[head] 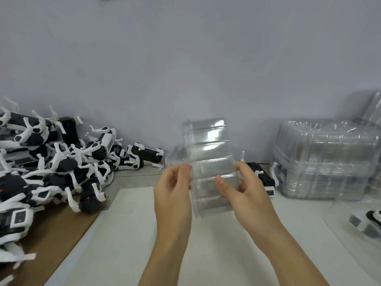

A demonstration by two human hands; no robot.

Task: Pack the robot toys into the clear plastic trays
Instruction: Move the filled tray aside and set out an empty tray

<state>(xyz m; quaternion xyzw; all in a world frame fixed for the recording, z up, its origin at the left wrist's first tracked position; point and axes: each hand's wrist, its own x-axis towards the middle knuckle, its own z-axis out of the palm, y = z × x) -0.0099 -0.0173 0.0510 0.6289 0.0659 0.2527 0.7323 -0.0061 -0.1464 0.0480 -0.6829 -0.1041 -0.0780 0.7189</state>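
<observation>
A clear plastic tray [208,149] with ribbed compartments is held upright in the air over the white board. My left hand [173,190] grips its left edge, thumb on the front. My right hand [241,188] grips its right side, thumb pressed on a lower rib. A large pile of black-and-white robot toys [51,168] lies at the left. One robot toy [263,178] lies behind my right hand, partly hidden by it.
A stack of clear trays [325,159] stands at the right against the wall. Another robot toy [369,222] lies at the far right edge, under clear plastic. A white board [127,234] covers the table in front of me, with brown cardboard [51,234] to its left.
</observation>
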